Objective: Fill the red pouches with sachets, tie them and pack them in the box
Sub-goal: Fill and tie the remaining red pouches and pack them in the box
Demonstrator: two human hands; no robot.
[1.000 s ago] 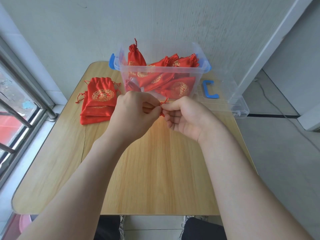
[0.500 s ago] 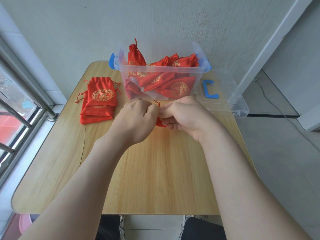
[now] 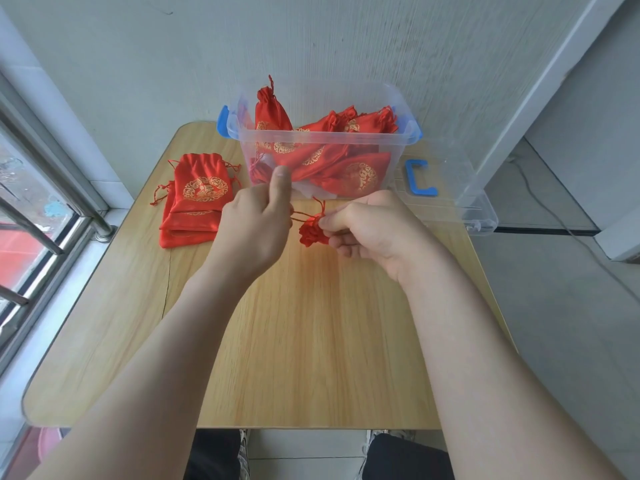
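The pouch (image 3: 313, 233) hangs just in front of the box (image 3: 311, 136), between the two hands and touching the right one. The right hand (image 3: 374, 230) pinches its gathered neck with curled fingers. The left hand (image 3: 256, 230), curled with thumb up, pinches the cord (image 3: 300, 215), which runs sideways from neck to left hand. Tightening likely means pulling apart along that line. Below is the wood table (image 3: 311, 341); flat pouches (image 3: 197, 202) lie left of the box, its lid (image 3: 460, 199) right, a wall behind
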